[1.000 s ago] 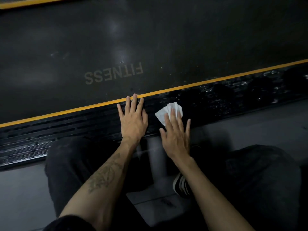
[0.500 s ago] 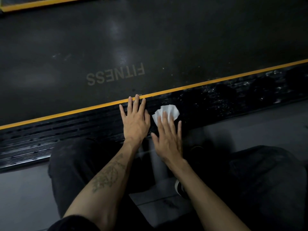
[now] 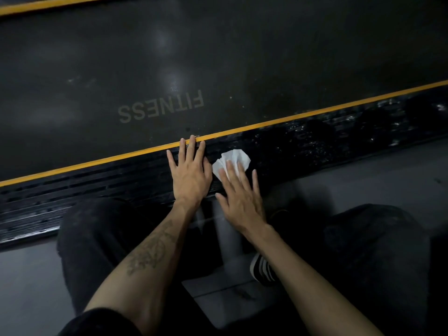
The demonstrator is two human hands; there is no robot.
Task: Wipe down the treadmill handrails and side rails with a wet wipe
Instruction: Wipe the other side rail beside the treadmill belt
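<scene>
One white wet wipe (image 3: 232,158) lies crumpled on the black ribbed side rail (image 3: 315,144) of the treadmill, about midway between the rail's yellow inner edge and its outer edge by the floor. The right hand (image 3: 240,197) presses it flat from above, fingers (image 3: 231,169) straight and slightly spread, the fingertips over the near half of the wipe while the far half fans out beyond them. Just beside it, almost touching at the thumb side, the left hand (image 3: 190,174) rests palm-down on the same rail, fingers straight and close together, their tips reaching the yellow stripe (image 3: 97,162) that borders the belt. The rail to the right of the wipe shows glistening wet specks; to the left it looks duller. Beyond the stripe lies the dark treadmill belt (image 3: 242,57), printed with the word FITNESS upside-down from this view, and a second yellow stripe runs along its far edge at the top left. The left forearm carries a tattoo (image 3: 150,251). Dark trouser knees flank the arms, and a black shoe with white stripes (image 3: 263,270) sits on the grey floor (image 3: 375,170) beneath the right forearm.
</scene>
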